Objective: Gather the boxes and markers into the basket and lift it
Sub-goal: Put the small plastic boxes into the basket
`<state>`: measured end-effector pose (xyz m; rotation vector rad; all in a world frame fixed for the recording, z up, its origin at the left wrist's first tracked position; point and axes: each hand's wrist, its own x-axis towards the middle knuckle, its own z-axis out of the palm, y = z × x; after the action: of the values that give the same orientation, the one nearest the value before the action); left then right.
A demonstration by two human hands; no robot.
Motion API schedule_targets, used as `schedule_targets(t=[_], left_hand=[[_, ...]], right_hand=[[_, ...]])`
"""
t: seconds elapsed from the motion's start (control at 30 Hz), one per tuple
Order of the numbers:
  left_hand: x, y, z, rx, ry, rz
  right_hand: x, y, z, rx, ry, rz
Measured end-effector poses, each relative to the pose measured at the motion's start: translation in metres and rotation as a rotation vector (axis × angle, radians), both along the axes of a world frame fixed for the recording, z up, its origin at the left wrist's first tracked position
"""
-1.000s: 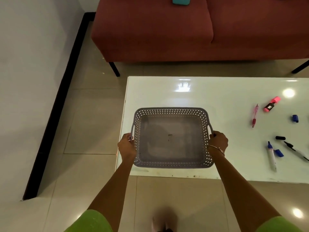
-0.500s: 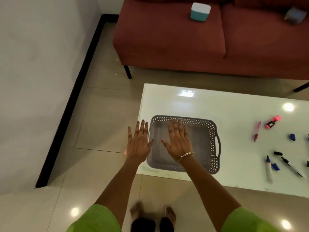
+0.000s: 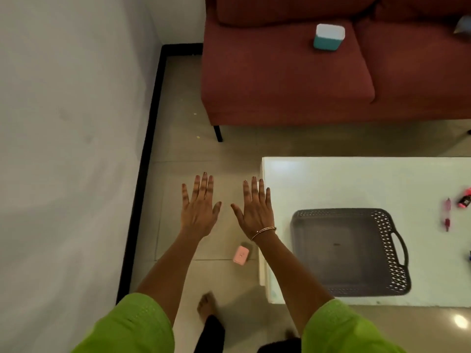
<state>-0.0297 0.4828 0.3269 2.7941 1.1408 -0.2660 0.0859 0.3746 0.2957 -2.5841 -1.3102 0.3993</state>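
Observation:
The grey perforated basket [image 3: 382,225] rests empty on the white table [image 3: 356,179], near its left end. My left hand [image 3: 198,210] and my right hand [image 3: 254,210] are held flat, fingers spread, palms down over the floor to the left of the table, holding nothing. A small pink box [image 3: 241,255] lies on the floor tiles just below my right wrist. A teal and white box [image 3: 329,37] sits on the red sofa seat. A pink pen [image 3: 447,214] and a pink marker [image 3: 464,198] lie on the table at the right edge.
The red sofa [image 3: 293,80] stands behind the table. A white wall [image 3: 63,149] with a black skirting strip [image 3: 145,161] runs along the left. My bare feet [image 3: 206,305] stand on the beige tiles.
My hands let go of the basket handles and opened flat. The view swung left, so both hands now hover over the floor left of the table, and the pink box has come into sight.

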Motion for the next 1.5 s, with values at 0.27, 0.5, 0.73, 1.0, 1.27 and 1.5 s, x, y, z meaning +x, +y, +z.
schedule_targets(t=[0.27,0.5,0.73,1.0,1.27,1.5], left_hand=[[0.051,0.123,0.022,0.031,-0.054,-0.116],[0.184,0.228,0.016,0.022,-0.091,-0.222],[0.348,0.303,0.025,-0.018,-0.119,-0.332],[0.533,0.368,0.040,-0.033,-0.153,-0.504],[0.697,0.393,0.031,-0.061,-0.111,-0.633],[0.791,0.402,-0.030,-0.102,-0.045,-0.636]], right_hand=[[0.044,0.114,0.014,0.032,-0.029,-0.129],[0.169,0.207,0.014,0.086,-0.055,-0.258],[0.318,0.268,0.022,0.059,-0.082,-0.378],[0.479,0.322,0.037,0.066,-0.104,-0.522],[0.635,0.345,0.040,0.004,-0.092,-0.534],[0.770,0.356,-0.011,-0.184,-0.090,-0.361]])
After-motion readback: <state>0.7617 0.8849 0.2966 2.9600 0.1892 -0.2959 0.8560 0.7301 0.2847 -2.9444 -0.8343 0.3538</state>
